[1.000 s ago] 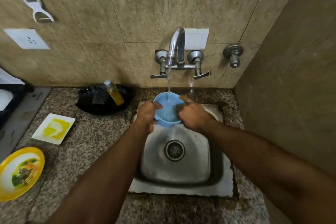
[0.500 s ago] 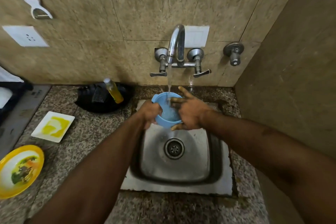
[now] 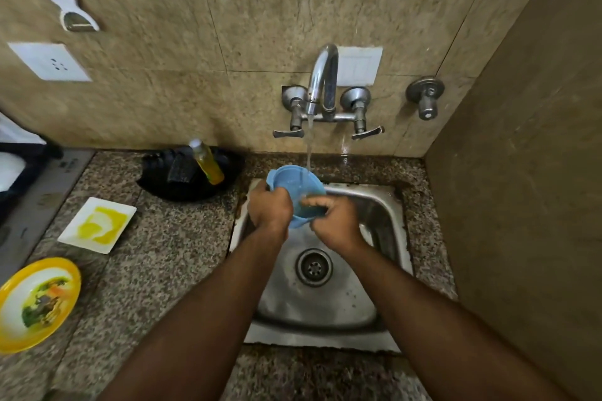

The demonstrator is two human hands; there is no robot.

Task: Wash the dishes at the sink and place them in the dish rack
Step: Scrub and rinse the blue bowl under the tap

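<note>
Hands (image 3: 270, 208) round blue bowl (image 3: 294, 187) under tap (image 3: 321, 81)

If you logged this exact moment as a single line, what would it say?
step: rinsing | item: blue bowl under running tap | left hand: grips bowl | right hand: fingers curled on bowl | waiting: yellow plate, white dish

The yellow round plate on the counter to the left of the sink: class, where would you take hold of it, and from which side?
Take the yellow round plate by its raised rim at the edge nearest the sink, coming from the right. It lies flat on the counter with food residue in the middle, so a thumb-over, fingers-under grip on the rim looks safest and cleanest.
</note>
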